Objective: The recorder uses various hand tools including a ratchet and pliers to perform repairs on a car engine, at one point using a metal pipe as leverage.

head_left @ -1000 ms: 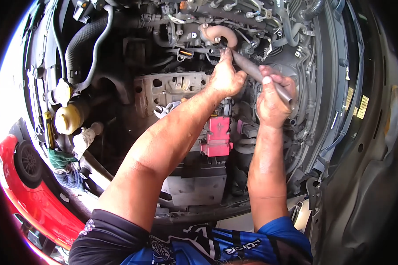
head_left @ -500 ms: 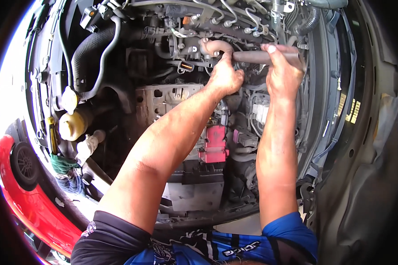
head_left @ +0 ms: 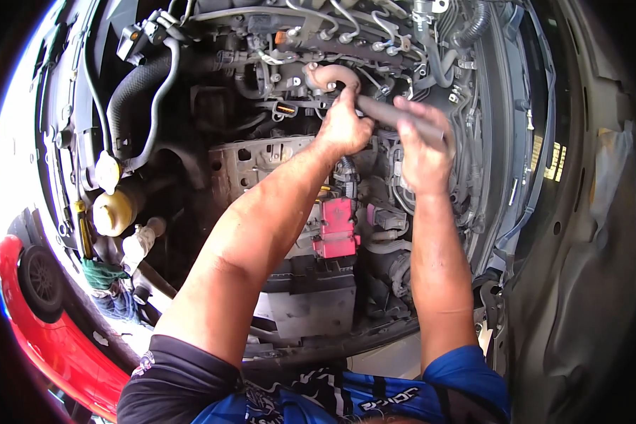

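Note:
A curved rust-coloured pipe (head_left: 336, 75) sits in the upper middle of the engine bay. Just below its bend my left hand (head_left: 343, 127) is closed on the end of a long grey metal tube (head_left: 381, 113); whatever lies under those fingertips is hidden. The tube slopes down to the right, where my right hand (head_left: 424, 145) is round its far end, thumb and fingers on it, slightly blurred.
Hoses run down the left beside a cream reservoir (head_left: 113, 212), a screwdriver (head_left: 83, 226) and a green cloth (head_left: 102, 275). A red cover (head_left: 336, 227) tops a dark box (head_left: 307, 304) below my hands. A red car (head_left: 56, 339) stands beyond the left edge.
The tube swung up toward level half a second ago and is now lowered again to a slope. My right hand moved with it; my left hand stays by the bend.

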Tool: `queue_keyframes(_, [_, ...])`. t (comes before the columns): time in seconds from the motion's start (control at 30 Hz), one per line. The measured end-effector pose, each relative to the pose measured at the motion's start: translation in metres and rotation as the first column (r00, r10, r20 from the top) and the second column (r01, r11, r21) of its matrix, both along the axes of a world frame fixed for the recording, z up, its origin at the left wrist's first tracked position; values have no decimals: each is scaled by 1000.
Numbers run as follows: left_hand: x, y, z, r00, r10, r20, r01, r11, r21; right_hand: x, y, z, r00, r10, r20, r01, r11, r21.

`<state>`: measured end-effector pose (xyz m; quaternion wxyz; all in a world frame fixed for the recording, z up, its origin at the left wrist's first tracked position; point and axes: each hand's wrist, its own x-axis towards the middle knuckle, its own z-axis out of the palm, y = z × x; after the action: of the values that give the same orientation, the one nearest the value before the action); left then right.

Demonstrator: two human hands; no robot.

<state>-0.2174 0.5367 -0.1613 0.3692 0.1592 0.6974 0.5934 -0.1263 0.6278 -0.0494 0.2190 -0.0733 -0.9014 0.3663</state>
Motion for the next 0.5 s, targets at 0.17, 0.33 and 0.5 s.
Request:
queue_keyframes(0.17, [-11,19,18,988,152,35,-152,988,-14,-83,22,31,984,-161,72,156,986,64])
queue_keyframes(0.33, [-22,2,-7,996,67,-63,-67,998,1,-19,-21,34,979,-53,198,130,906,-403])
queue_keyframes(0.5, [-1,13,-23,989,-36,-143,40,999,24,33,-21,2,985,-168,-43,128,871,-473])
